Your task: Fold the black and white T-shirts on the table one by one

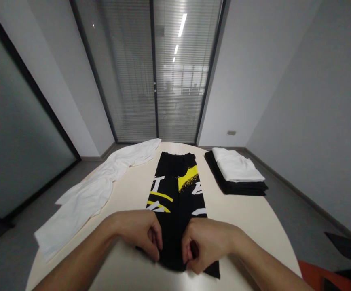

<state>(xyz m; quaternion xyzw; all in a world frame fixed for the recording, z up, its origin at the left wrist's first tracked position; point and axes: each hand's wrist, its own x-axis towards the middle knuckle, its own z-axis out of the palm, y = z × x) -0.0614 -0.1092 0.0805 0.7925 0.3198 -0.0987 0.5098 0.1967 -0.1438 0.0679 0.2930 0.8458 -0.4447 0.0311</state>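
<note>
A pair of black shorts or trousers (171,169) with yellow and white print lies lengthwise down the middle of the table, waistband at the far end. My left hand (142,230) is closed at the left leg near the lower hem, thumb against the curled fingers. On the other leg, my right hand (206,242) pinches the cloth close to its hem. The lower edge looks slightly raised between the hands. Parts of both legs are hidden beneath my hands.
White clothing (102,186) lies loosely spread along the left side of the pale round table (236,226). At the right, a folded white garment (236,165) rests on folded black clothes (239,189). An orange and black object (324,277), perhaps a chair, stands at lower right.
</note>
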